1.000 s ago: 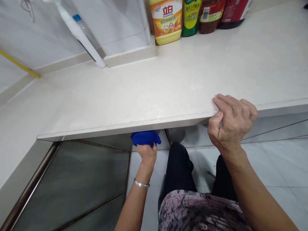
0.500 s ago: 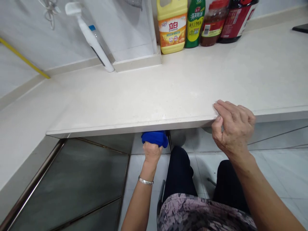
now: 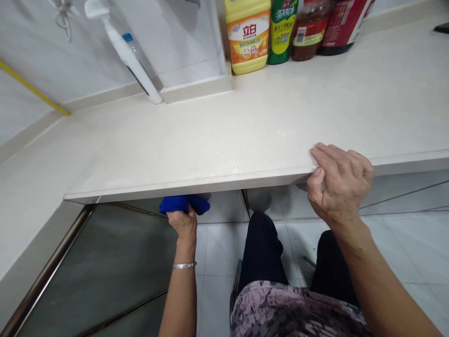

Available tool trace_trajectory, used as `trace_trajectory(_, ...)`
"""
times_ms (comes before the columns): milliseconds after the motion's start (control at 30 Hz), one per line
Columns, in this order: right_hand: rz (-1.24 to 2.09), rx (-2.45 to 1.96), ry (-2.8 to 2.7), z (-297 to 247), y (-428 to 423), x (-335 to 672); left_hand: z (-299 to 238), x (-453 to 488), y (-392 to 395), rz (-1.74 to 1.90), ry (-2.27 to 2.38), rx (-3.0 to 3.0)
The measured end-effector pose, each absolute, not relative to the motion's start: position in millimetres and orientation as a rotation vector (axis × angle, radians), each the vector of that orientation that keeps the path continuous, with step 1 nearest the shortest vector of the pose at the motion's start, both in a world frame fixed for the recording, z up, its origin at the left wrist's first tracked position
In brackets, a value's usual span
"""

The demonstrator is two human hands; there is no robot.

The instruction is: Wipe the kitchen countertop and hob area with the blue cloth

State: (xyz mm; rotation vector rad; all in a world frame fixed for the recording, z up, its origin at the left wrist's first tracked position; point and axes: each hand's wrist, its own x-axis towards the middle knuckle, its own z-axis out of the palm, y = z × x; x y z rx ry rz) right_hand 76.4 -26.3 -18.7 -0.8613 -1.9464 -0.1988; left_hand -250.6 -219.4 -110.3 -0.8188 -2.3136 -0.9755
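Note:
My left hand [image 3: 183,222] is closed around a bunched blue cloth [image 3: 174,205]. It is below the front lip of the pale countertop [image 3: 196,140], close to the glossy cabinet fronts. Part of the cloth spreads out on both sides of the fist, and the counter's overhang hides its far side. On the right, my right hand [image 3: 342,180] grips the counter's front edge, with its fingers bent on the top surface and the thumb against the lip.
Along the wall stand a yellow detergent bottle [image 3: 248,40], a green sauce bottle [image 3: 282,32], a brown jar [image 3: 309,32] and a dark red-labelled container [image 3: 343,28]. A white brush-like tool [image 3: 129,58] leans farther left. Grey cabinet doors [image 3: 115,262] meet at the left corner.
My left hand has moved left with the blue cloth, along the cabinet front towards the corner. My right hand stays on the counter edge. The view has shifted slightly.

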Motion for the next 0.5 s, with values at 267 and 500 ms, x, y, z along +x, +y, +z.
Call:
trace_trajectory(267,-0.180,-0.902,-1.879,-23,-24,70,-111,-224,-212,-0.909,-2.251,-0.874)
trace_trajectory(500,-0.172,-0.961,-1.881,-21,-26,68,-122,-181,-189,-0.905,-2.261,-1.110)
